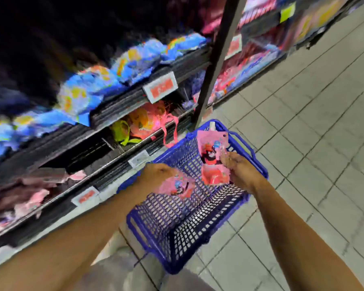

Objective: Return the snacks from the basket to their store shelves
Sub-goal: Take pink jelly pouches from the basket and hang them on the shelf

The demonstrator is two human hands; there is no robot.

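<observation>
Two flat glossy pouches [213,156], gripped.

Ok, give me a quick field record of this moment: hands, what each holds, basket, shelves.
left hand: left hand grips a pink pouch over the basket; blurred
right hand: right hand pinches a second pink pouch, upright, white spout on top
basket: blue mesh basket on the tiled floor; no other snacks visible inside
shelves: shelves on the left, blue packs above, pink and yellow items below
price tags: red and white tags on shelf edges, unreadable
</observation>
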